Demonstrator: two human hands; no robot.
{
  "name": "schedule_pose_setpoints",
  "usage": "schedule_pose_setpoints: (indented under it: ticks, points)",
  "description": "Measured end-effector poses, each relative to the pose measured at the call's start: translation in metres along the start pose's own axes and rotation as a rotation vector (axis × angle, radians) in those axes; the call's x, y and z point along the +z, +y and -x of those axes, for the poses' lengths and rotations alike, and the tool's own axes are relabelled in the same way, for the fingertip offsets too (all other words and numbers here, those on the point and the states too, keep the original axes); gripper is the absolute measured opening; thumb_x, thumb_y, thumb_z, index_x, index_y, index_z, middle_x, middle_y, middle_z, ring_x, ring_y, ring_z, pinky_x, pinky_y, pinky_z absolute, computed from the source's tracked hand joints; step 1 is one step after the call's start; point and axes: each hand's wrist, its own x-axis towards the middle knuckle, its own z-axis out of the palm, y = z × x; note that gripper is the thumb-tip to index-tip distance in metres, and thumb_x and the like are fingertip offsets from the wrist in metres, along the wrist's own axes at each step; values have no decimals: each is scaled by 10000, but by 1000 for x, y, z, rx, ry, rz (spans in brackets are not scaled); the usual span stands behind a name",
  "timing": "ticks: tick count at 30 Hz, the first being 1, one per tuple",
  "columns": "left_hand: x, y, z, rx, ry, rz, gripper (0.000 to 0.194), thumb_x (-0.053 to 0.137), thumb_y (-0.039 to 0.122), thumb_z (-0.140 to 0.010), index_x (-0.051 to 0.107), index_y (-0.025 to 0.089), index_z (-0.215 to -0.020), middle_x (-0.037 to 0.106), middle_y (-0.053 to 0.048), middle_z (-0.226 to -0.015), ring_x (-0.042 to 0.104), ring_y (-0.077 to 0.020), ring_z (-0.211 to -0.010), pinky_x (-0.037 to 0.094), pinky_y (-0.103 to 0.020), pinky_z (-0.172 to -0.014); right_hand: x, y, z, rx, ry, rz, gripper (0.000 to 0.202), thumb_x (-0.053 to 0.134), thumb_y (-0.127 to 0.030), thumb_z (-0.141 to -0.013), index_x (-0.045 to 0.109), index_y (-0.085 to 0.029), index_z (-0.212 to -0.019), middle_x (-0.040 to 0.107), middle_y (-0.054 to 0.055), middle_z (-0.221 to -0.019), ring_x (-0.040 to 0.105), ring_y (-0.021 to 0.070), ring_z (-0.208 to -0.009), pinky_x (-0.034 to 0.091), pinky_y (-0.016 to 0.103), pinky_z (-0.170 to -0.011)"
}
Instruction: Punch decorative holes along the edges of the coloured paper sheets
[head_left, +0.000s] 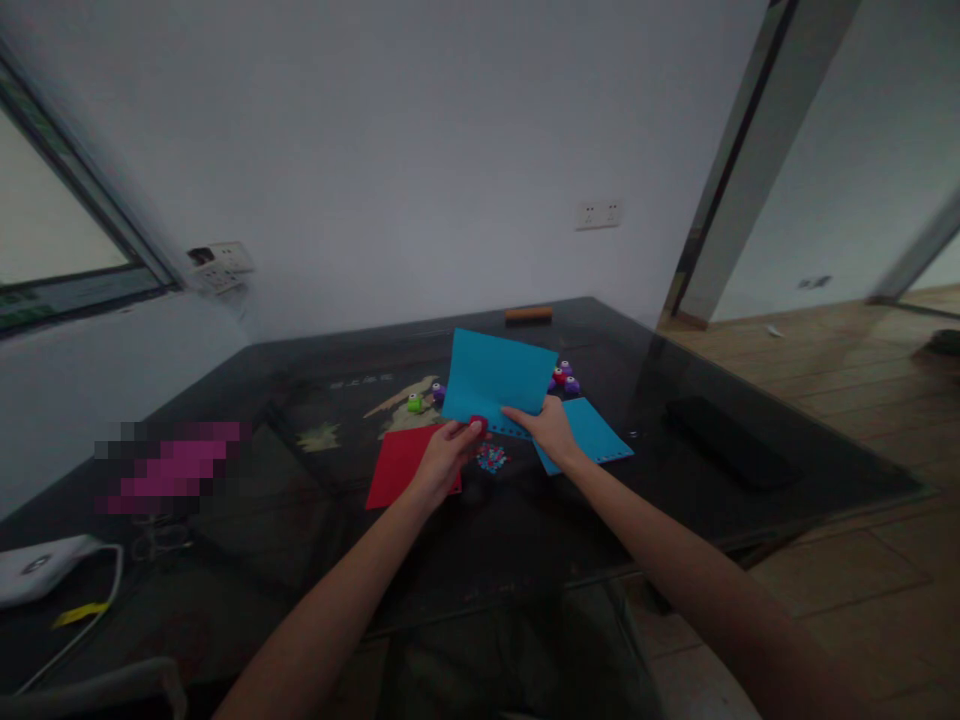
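Note:
My right hand (553, 430) pinches the lower right part of a blue paper sheet (501, 372), thumb across its face. The sheet is raised and tilted, with a row of punched holes along its lower edge. Closed around a small red craft punch (478, 423), my left hand (444, 457) is at the sheet's lower left edge. Below lies a little heap of blue and red paper bits (492, 459). A red paper sheet (399, 465) lies partly under my left hand. To the right, another blue sheet (600, 436) with holes along its near edge lies flat.
A green punch (415, 403) and a purple punch (439, 393) stand behind the red sheet. Several purple and red punches (564, 377) cluster at right. A dark case (724, 440), a brown roll (528, 315) and a white power strip (45, 568) lie on the black table (525, 540).

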Motion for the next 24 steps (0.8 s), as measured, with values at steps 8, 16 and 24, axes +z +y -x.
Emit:
schedule_pose_setpoints:
  ticks: [8, 16, 24]
  points:
    - [1, 1, 1, 3, 9, 5, 291, 757, 310, -637, 645, 139, -845, 666, -64, -887, 625, -151, -786, 468, -253, -697, 0, 1, 0, -4, -5, -1, 364, 724, -386, -625, 670, -141, -888, 690, 130, -978, 655, 263, -894, 504, 416, -836]
    - [1, 1, 1, 6, 20, 20, 300, 771, 313, -614, 652, 136, -825, 673, -63, -877, 622, -150, -775, 469, -265, -705, 0, 0, 0, -9, -2, 10, 378, 723, -395, -623, 678, -139, -897, 692, 121, -980, 655, 266, -888, 508, 418, -827]
    - [1, 0, 0, 14, 22, 21, 278, 762, 310, -624, 659, 144, -822, 672, -54, -880, 613, -151, -801, 461, -260, -705, 0, 2, 0, -22, 6, 13, 379, 725, -395, -625, 674, -139, -900, 690, 125, -984, 656, 265, -889, 504, 426, -841]
